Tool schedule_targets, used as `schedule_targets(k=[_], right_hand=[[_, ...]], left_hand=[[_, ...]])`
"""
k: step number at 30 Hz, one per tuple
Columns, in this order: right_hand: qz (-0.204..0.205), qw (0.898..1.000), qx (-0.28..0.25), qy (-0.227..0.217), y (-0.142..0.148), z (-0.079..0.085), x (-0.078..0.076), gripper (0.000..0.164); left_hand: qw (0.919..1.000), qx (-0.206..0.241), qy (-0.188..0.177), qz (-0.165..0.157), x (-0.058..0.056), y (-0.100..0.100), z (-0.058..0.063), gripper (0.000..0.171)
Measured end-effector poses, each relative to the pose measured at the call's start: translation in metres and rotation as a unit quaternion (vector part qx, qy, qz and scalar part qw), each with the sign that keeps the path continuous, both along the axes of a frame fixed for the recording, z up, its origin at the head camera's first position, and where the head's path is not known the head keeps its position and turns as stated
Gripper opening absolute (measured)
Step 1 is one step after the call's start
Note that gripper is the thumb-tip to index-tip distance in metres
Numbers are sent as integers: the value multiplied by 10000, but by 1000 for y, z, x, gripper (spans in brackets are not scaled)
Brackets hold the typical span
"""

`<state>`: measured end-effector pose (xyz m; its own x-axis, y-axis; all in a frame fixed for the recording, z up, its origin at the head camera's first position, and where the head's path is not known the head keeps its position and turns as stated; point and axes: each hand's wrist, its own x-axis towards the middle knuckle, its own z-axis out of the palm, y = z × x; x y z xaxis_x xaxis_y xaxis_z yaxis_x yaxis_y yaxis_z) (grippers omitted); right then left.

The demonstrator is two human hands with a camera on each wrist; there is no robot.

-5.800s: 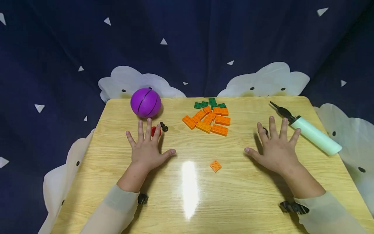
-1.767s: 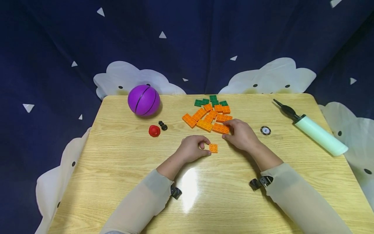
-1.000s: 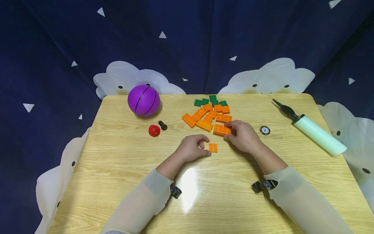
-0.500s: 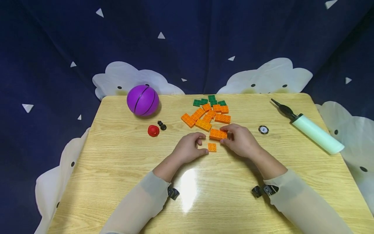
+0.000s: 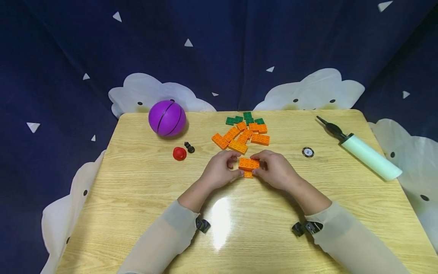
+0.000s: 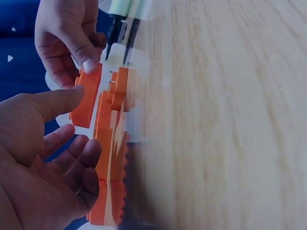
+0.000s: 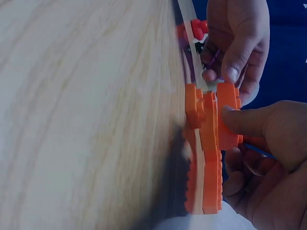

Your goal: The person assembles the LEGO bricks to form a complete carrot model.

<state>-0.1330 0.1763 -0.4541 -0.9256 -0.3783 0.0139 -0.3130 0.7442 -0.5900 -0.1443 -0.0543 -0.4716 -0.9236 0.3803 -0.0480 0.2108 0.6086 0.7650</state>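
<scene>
My right hand (image 5: pixel 275 170) pinches a long orange toy building brick (image 5: pixel 249 163) by its right end, thumb on the near side. In the head view this brick overlaps a small square orange brick (image 5: pixel 248 174), covering its far part. The right wrist view has the long brick (image 7: pixel 227 117) raised off the table, studs facing up, with the small brick (image 7: pixel 193 105) lower down. Around the long brick's left end is my left hand (image 5: pixel 220 170), its fingers loosely curved and apart. Its thumb (image 6: pixel 67 98) overlaps the brick in the left wrist view.
Several orange bricks (image 5: pixel 238 146) and green bricks (image 5: pixel 230 121) lie behind the hands. A purple ball (image 5: pixel 167 118), red hat-shaped piece (image 5: pixel 179 153) and black pawn-like piece (image 5: pixel 189 147) are at left. At right are a poker chip (image 5: pixel 308 152) and hand pump (image 5: pixel 371 156).
Both hands came in from lying spread on the table. The right hand took the long orange brick from the group's front and brought it nearer and leftward, over the small brick.
</scene>
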Motion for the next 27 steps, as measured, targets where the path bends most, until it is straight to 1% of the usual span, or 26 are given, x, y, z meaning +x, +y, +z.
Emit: schedule_targets(k=[3, 11, 17, 22, 27], right_hand=[[43, 10000, -4, 1, -3, 0, 2, 40], [76, 9998, 153, -36, -4, -3, 6, 40], [131, 9998, 161, -41, -4, -3, 9, 39], [121, 9995, 277, -10, -2, -5, 10, 40], [130, 9992, 378, -17, -1, -7, 11, 39]], left_hand=[[10000, -99, -7, -2, 0, 1, 0, 52], [9997, -256, 13, -20, 3, 1, -1, 37], [9995, -306, -22, -80, 5, 1, -3, 36], [9991, -405, -37, -134, 6, 3, -4, 36], [9984, -526, 17, -211, 6, 4, -5, 36]])
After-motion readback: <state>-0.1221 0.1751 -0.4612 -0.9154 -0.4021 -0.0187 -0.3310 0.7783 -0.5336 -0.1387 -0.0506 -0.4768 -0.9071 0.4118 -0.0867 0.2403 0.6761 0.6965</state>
